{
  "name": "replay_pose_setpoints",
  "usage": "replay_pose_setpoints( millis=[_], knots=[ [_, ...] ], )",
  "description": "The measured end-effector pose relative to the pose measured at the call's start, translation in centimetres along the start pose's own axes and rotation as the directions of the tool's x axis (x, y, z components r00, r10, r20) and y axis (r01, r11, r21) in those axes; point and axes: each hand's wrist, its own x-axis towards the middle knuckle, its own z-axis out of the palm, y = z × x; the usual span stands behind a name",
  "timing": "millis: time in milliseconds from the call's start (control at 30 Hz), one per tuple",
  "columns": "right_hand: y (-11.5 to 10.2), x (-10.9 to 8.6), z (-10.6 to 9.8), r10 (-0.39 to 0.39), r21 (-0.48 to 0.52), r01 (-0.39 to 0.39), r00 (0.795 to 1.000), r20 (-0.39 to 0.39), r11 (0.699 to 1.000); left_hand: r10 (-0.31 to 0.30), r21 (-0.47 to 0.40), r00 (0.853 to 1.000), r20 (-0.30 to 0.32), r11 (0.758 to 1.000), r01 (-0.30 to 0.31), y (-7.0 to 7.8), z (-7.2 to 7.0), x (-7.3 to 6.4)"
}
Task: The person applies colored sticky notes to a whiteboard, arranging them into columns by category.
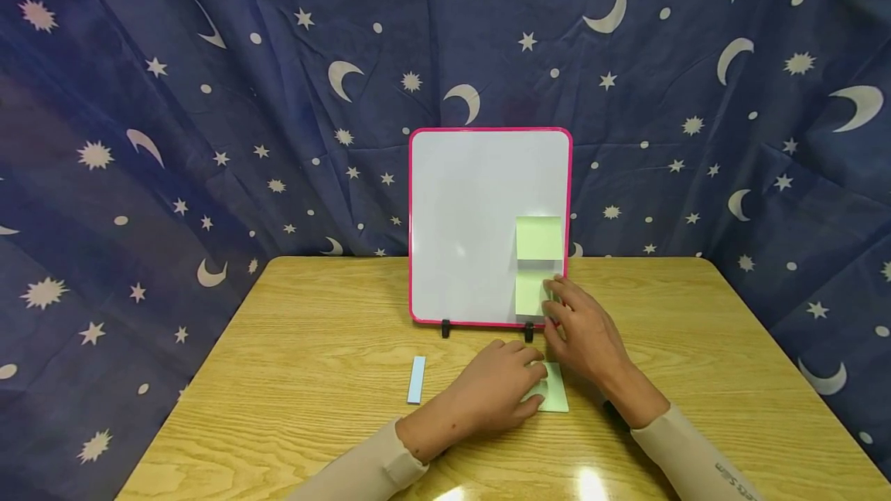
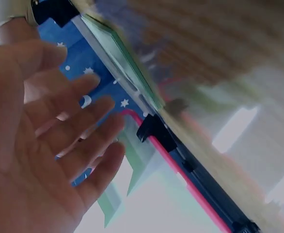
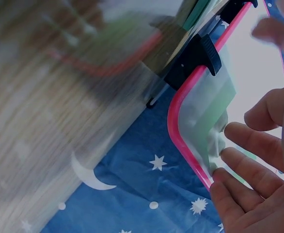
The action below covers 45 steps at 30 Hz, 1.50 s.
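A whiteboard [image 1: 466, 199] with a pink frame stands upright on the table. On its right side are two pale green sticky notes, an upper one [image 1: 539, 238] and a lower one [image 1: 529, 296]. My right hand [image 1: 592, 335] is at the lower note's right edge, its fingertips [image 3: 222, 151] right at the paper in the right wrist view. Over a pad of green sticky notes [image 1: 557, 389] on the table hovers my left hand [image 1: 490, 386], covering the pad's left part. Its fingers are spread and relaxed, with nothing between them in the left wrist view.
A narrow light blue strip [image 1: 415, 380] lies on the wooden table [image 1: 313, 346], left of the left hand. Black stand feet [image 1: 445, 328] hold the board's lower edge. Behind hangs a dark blue curtain [image 1: 390, 37] with moons and stars.
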Motion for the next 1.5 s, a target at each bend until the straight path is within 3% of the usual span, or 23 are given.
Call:
replay_pose_setpoints(
  millis=[267, 467, 867, 1100, 1500],
  knots=[
    [0.0, -0.1, 0.0, -0.007, 0.002, 0.007, 1.0, -0.004, 1.0, -0.143, 0.077, 0.983, -0.115, 0.985, 0.152, -1.0, 0.0, 1.1],
    [0.1, -0.1, 0.1, 0.007, 0.003, -0.007, 1.0, -0.004, 1.0, -0.198, 0.116, 0.961, -0.194, 0.968, 0.223, -1.6, 0.3, 1.9],
    [0.3, -0.1, 0.0, -0.015, 0.004, 0.015, 1.0, 0.003, 1.0, -0.269, 0.143, 0.948, -0.168, 0.945, 0.294, -2.0, 0.3, 3.9],
    [0.2, -0.2, 0.0, -0.021, -0.004, 0.021, 1.0, 0.014, 1.0, -0.294, 0.09, 0.934, -0.202, 0.944, 0.317, -2.0, 0.7, 4.6],
    [0.1, -0.1, 0.1, -0.034, -0.01, 0.034, 0.999, 0.019, 0.999, -0.311, 0.103, 0.932, -0.184, 0.937, 0.333, -2.0, 1.5, 5.6]
  ],
)
